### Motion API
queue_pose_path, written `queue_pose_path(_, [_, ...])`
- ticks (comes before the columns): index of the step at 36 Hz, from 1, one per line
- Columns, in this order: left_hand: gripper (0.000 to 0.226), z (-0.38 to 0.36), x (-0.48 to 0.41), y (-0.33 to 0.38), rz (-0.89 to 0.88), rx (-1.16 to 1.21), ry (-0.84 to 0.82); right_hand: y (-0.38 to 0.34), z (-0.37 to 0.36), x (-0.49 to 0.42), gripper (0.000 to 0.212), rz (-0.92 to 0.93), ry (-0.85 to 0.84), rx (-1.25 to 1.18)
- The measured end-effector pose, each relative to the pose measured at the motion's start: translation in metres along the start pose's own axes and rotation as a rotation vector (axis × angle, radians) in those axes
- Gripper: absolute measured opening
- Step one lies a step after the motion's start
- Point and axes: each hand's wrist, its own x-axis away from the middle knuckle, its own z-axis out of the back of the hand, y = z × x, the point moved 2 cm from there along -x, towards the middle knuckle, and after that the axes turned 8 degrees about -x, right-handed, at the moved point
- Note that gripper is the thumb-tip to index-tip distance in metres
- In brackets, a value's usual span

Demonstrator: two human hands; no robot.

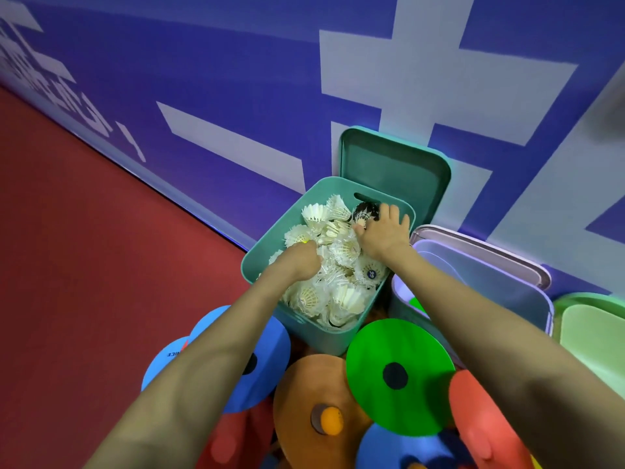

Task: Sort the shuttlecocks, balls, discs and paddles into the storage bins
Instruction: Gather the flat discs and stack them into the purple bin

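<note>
A teal bin (pixel 260 265) by the wall is heaped with white shuttlecocks (pixel 345 296); one black shuttlecock (pixel 365 210) lies at its far side. My left hand (pixel 297 260) is inside the bin with its fingers curled down on a shuttlecock with a yellow-green tip (pixel 305 241). My right hand (pixel 384 233) lies with spread fingers on the pile, its fingertips touching the black shuttlecock. Foam discs lie in front of the bin: green (pixel 399 350), blue (pixel 267 363), orange-brown (pixel 304 387) and red (pixel 483 424). An orange ball (pixel 332 420) sits on the orange-brown disc.
The teal lid (pixel 395 170) leans on the blue wall behind the bin. To the right stand a lilac bin (pixel 480 282), holding a green disc (pixel 417 304), and a light green bin (pixel 595 336). Red floor (pixel 101 265) stretches left.
</note>
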Motion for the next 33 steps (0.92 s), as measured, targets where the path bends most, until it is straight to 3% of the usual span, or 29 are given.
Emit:
queue_pose_path(6, [0.052, -0.003, 0.007, -0.001, 0.029, 0.015, -0.038, 0.013, -0.002, 0.012, 0.065, -0.046, -0.182, 0.094])
queue_pose_path(10, [0.052, 0.000, 0.010, 0.002, 0.030, 0.031, -0.042, 0.016, 0.000, 0.010, 0.066, -0.086, -0.218, 0.006])
queue_pose_path(17, [0.045, 0.000, 0.029, 0.016, -0.031, -0.025, 0.046, 0.025, 0.003, 0.028, 0.038, 0.076, 0.006, -0.099])
queue_pose_path(24, [0.032, -0.010, 0.082, 0.056, -0.153, -0.048, 0.375, 0.039, 0.007, 0.098, 0.019, 0.355, 0.313, -0.467])
queue_pose_path(31, [0.024, -0.065, 0.160, 0.092, -0.337, -0.037, 0.548, 0.064, -0.018, 0.224, 0.026, 0.301, 0.402, -0.645])
queue_pose_path(33, [0.025, -0.088, 0.183, 0.092, -0.354, -0.007, 0.518, 0.072, -0.036, 0.251, 0.023, 0.270, 0.369, -0.633])
